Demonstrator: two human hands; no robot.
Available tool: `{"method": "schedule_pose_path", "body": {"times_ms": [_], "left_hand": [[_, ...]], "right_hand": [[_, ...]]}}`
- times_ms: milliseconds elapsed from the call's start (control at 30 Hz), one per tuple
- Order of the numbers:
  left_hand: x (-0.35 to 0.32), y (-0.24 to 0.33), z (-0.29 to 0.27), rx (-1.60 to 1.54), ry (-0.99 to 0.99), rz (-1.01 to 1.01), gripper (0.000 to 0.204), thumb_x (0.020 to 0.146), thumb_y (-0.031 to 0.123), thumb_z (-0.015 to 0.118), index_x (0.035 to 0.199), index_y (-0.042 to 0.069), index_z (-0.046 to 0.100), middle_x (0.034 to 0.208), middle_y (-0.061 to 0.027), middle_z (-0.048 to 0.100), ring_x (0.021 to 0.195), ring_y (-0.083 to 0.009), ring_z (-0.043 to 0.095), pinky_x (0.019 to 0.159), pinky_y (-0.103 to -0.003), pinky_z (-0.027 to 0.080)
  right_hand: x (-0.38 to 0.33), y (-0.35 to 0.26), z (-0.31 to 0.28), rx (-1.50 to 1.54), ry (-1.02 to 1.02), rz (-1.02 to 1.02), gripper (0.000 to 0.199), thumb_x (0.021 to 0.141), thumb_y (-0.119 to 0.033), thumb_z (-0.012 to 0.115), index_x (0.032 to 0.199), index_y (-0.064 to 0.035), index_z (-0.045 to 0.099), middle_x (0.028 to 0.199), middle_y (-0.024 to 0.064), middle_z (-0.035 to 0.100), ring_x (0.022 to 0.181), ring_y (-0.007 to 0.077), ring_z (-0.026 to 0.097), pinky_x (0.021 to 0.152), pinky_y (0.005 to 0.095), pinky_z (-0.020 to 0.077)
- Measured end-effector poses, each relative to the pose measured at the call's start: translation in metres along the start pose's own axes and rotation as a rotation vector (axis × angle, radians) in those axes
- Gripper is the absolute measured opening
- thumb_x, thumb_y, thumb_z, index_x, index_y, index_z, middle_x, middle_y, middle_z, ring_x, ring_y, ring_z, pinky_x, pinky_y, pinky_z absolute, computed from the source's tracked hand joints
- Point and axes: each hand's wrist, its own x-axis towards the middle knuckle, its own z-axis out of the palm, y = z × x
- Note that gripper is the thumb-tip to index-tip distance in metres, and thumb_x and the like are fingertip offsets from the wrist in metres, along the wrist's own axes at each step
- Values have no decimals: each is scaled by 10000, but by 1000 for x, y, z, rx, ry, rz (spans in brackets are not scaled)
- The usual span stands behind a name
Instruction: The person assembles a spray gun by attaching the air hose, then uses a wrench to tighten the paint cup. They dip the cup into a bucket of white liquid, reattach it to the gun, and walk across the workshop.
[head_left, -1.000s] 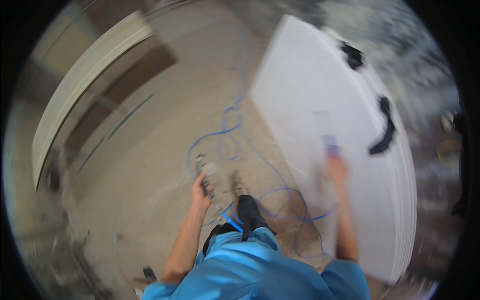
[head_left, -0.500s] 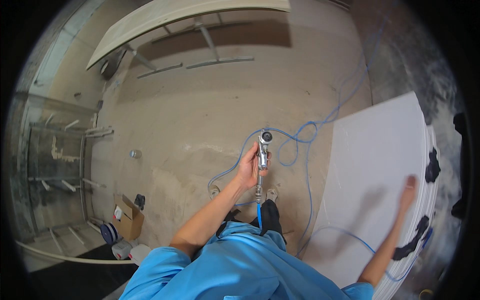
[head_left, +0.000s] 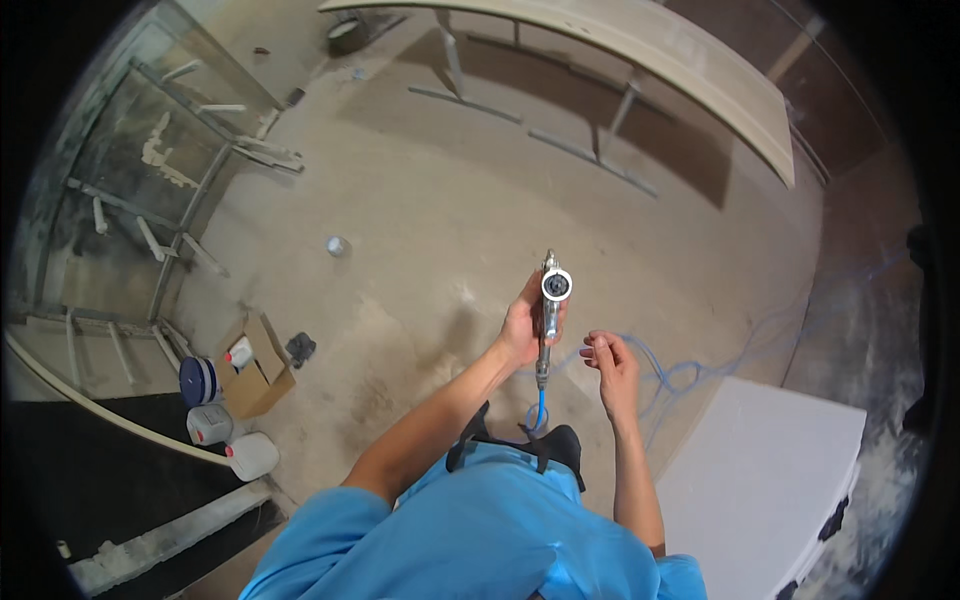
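Note:
My left hand [head_left: 522,332] is closed round the handle of a silver spray gun [head_left: 556,287], held in front of my body. A blue air hose [head_left: 541,408] joins the metal fitting at the gun's lower end. To the right, my right hand [head_left: 613,372] is raised with loosely bent fingers and holds nothing that I can see. Part of the blue hose passes behind its fingertips. A stack of white boards [head_left: 760,480] stands at the lower right, below and beyond my right hand.
A long pale panel [head_left: 640,35] rests on metal stands [head_left: 595,163] at the far side. Loops of blue hose [head_left: 685,377] lie on the floor at right. On the left are a rack [head_left: 205,190], a cardboard box [head_left: 258,375], jugs [head_left: 252,456] and a small can [head_left: 338,246].
My right hand has come off the white boards and moved left, near the spray gun. The view has turned, so the boards sit lower at the right. My left hand keeps the gun.

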Motion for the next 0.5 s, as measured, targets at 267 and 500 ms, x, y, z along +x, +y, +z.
{"method": "schedule_pose_path", "body": {"times_ms": [267,500], "left_hand": [[23,180,-45,171,69,335,367,1074,550,499,1092,192,581,860,43,620,699,-77,600,536,-256,474],[95,305,-96,188,112,510,242,1087,408,554,1121,174,498,969,5,659,842,-97,670,668,-263,565]], "right_hand": [[98,-185,178,-241,-45,-673,168,955,-41,729,1109,24,712,1021,114,742,902,177,713,814,301,561],[227,-231,285,-353,-37,-847,134,894,30,746,1025,15,726,936,129,737,798,196,716,726,300,566]]}}
